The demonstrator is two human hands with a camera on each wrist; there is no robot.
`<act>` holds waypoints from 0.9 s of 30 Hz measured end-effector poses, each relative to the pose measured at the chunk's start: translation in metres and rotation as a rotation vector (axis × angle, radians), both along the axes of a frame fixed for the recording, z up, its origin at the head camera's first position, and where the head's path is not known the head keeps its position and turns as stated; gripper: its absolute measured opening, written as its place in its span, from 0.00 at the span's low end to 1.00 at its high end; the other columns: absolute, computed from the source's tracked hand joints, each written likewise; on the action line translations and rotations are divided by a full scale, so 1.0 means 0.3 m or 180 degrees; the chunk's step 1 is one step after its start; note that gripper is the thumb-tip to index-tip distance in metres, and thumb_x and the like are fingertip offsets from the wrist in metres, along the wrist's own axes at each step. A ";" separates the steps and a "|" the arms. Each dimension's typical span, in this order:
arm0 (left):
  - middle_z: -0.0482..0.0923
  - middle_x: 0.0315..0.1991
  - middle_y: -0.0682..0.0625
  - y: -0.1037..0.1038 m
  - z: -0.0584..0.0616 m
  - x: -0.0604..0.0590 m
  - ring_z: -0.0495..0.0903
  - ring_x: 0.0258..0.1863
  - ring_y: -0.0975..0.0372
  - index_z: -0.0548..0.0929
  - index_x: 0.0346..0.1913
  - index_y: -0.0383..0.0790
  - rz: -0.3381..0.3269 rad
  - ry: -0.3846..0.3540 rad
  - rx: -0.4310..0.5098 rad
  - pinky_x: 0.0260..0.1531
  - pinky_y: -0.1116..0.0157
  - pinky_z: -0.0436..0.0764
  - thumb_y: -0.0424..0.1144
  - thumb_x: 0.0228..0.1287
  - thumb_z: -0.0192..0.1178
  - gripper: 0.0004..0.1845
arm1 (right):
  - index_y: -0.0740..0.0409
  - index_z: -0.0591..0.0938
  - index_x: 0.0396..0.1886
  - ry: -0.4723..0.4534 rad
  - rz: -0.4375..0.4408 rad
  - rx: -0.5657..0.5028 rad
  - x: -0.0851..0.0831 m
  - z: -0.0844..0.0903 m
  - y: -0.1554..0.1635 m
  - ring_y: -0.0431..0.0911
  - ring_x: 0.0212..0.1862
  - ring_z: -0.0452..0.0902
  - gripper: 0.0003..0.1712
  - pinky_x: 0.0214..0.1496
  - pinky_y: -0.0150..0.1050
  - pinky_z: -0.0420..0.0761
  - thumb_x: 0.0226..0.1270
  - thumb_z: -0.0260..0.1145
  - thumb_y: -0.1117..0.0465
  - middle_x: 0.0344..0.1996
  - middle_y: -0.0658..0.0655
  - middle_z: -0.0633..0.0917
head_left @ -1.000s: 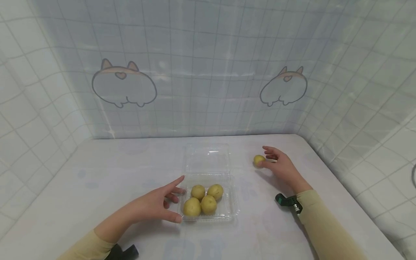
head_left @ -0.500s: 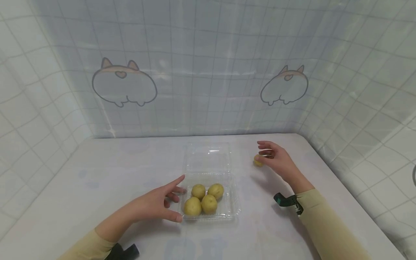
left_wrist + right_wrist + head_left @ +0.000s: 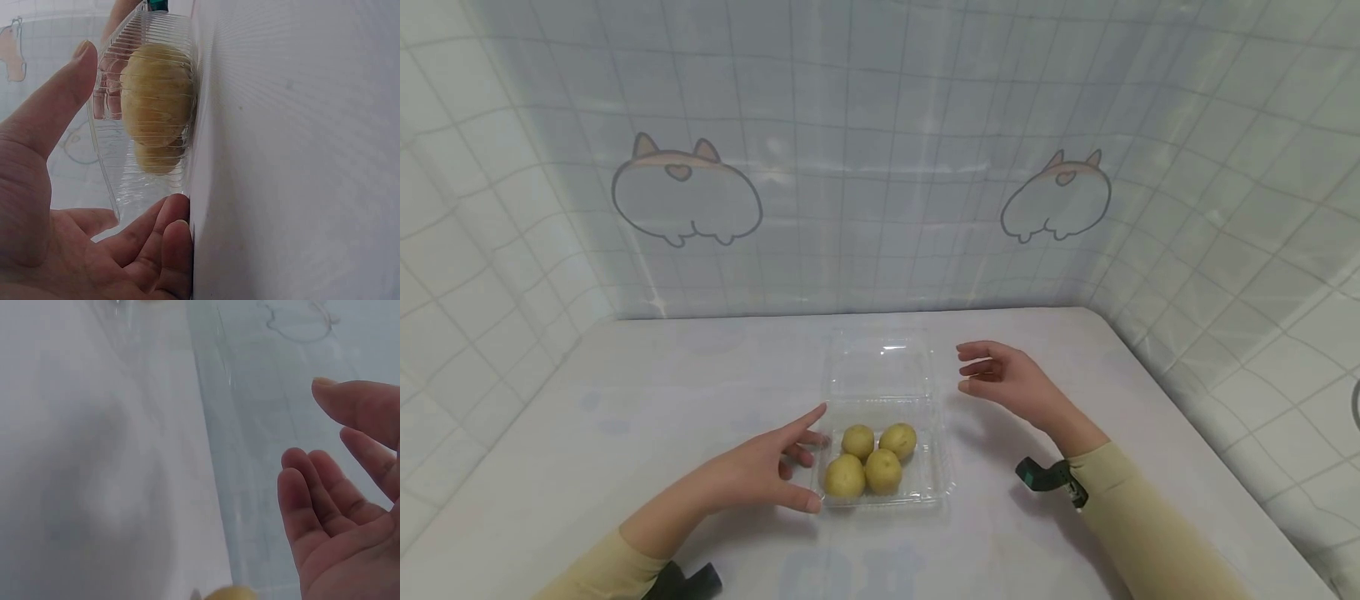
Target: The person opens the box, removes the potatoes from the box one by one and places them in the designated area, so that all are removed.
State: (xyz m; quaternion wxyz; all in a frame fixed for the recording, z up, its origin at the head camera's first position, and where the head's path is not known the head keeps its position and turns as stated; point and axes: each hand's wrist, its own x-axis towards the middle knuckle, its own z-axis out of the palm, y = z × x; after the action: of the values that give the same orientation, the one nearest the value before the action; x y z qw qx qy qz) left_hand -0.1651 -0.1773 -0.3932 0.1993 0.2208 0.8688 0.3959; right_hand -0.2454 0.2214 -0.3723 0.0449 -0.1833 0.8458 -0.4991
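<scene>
Head view: thin clear clamshell tray point(image 3: 942, 487), light and flimsy, best held by its rim; four firm round potatoes point(image 3: 870, 458) inside. Left hand point(image 3: 760, 471) spread against tray's left wall. Right hand point(image 3: 1007, 383) relaxed, empty, beyond tray's right.

Left wrist: thumb point(image 3: 47, 106) and fingertips point(image 3: 169, 240) bracing tray wall, potatoes just behind it.

Right wrist: fingers point(image 3: 325, 487) loose, gripping nothing.

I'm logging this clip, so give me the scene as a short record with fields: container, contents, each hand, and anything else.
container: clear plastic clamshell, lid open and lying back on the white table
contents: four small yellow potatoes in the near half
left hand: fingers straight, thumb and forefinger touching the tray's left side
right hand: fingers relaxed, holds nothing, just right of the lid
other: yellow bit at the right wrist view's bottom edge, too little showing to identify
</scene>
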 end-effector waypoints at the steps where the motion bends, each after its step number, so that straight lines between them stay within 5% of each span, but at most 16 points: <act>1: 0.72 0.66 0.52 0.000 -0.001 0.000 0.75 0.55 0.59 0.47 0.80 0.51 0.0002 -0.0005 0.0006 0.49 0.56 0.75 0.53 0.48 0.78 0.62 | 0.45 0.78 0.61 -0.0002 0.0044 0.0013 0.006 0.003 -0.009 0.46 0.57 0.78 0.31 0.52 0.42 0.80 0.58 0.76 0.49 0.62 0.57 0.77; 15: 0.72 0.66 0.51 -0.002 -0.002 -0.003 0.75 0.54 0.59 0.47 0.80 0.50 -0.0026 0.0006 0.0007 0.48 0.58 0.76 0.53 0.48 0.78 0.62 | 0.51 0.82 0.56 -0.0153 0.0639 -0.0076 0.064 0.002 -0.105 0.51 0.54 0.80 0.22 0.51 0.40 0.80 0.62 0.74 0.59 0.55 0.62 0.81; 27: 0.72 0.66 0.51 -0.006 -0.006 -0.003 0.75 0.54 0.59 0.47 0.80 0.49 -0.0050 0.0048 0.0029 0.47 0.60 0.76 0.52 0.48 0.78 0.62 | 0.63 0.81 0.56 0.0023 0.0880 -0.0030 0.084 -0.017 -0.143 0.53 0.54 0.80 0.23 0.55 0.38 0.78 0.62 0.73 0.64 0.54 0.62 0.82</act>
State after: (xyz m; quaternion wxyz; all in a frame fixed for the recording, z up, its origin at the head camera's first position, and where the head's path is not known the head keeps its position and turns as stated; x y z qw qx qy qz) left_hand -0.1661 -0.1791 -0.3950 0.1949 0.2314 0.8667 0.3966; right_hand -0.2201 0.1784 -0.3773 0.1094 -0.3001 0.8102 -0.4914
